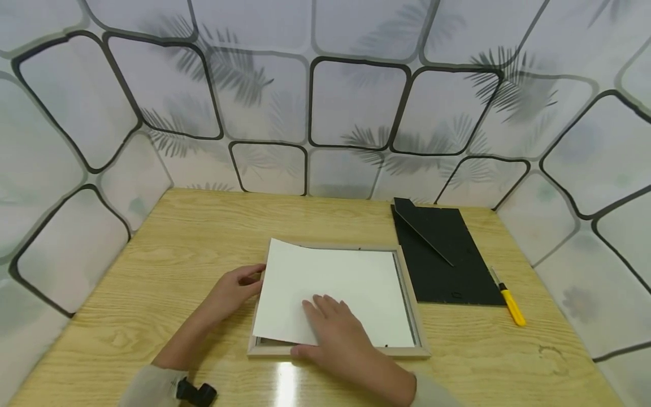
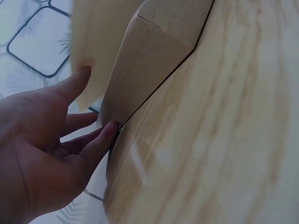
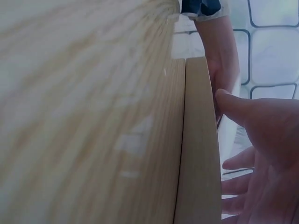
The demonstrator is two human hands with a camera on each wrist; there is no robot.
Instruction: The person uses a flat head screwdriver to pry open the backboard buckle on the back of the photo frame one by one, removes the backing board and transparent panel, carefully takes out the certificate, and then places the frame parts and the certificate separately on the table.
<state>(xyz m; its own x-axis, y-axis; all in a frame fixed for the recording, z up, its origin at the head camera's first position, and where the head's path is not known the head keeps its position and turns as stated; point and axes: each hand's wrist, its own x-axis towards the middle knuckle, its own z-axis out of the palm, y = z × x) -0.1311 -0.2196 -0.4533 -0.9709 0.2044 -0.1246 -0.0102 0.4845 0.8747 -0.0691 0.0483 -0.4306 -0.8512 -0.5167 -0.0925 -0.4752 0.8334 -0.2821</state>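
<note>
A light wooden picture frame [image 1: 407,352] lies on the table, with a white sheet [image 1: 356,271] over its opening. Toward the left the sheet is raised and overlaps the frame's left rail; on the right it sits inside the rails. My left hand [image 1: 231,291] is at the left rail, its fingertips touching the frame's outer side [image 2: 140,65] in the left wrist view. My right hand [image 1: 341,339] rests on the sheet with extended fingers, its thumb over the front rail. The right wrist view shows that hand [image 3: 271,154] above the frame's side [image 3: 201,140].
A black backing board [image 1: 468,254] with a raised stand leg [image 1: 422,232] lies right of the frame. Beside it is a screwdriver with a yellow handle [image 1: 513,308]. Patterned fabric walls [image 1: 356,107] enclose the wooden table [image 1: 152,254] at the back and sides.
</note>
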